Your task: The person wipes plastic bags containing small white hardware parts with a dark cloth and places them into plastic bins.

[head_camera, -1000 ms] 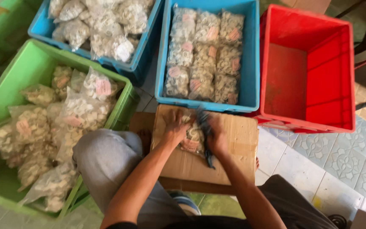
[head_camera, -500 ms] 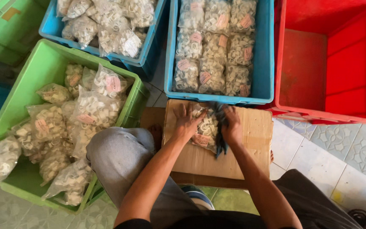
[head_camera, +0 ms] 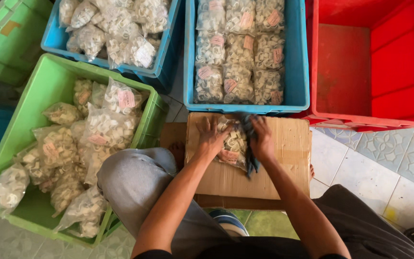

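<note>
Flat-palmed, your left hand [head_camera: 210, 139] pins the clear bag of white pieces [head_camera: 233, 144] on the cardboard box [head_camera: 283, 158]; your right hand [head_camera: 263, 141] clutches a dark cloth [head_camera: 251, 163]. Keep pressure even, wiping clear of the label.

bag [head_camera: 233, 144]: glossy clear plastic | box [head_camera: 283, 163]: matt cardboard (creased) | rag [head_camera: 250, 144]: dark cloth

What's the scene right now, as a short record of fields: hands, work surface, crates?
left hand: pressed flat on a clear bag of pale pieces
right hand: on the same bag, with a dark cloth under it
work surface: cardboard box
blue crate ahead: bags laid in neat rows
green crate: loose bags piled up
red crate: nothing visible inside
</note>
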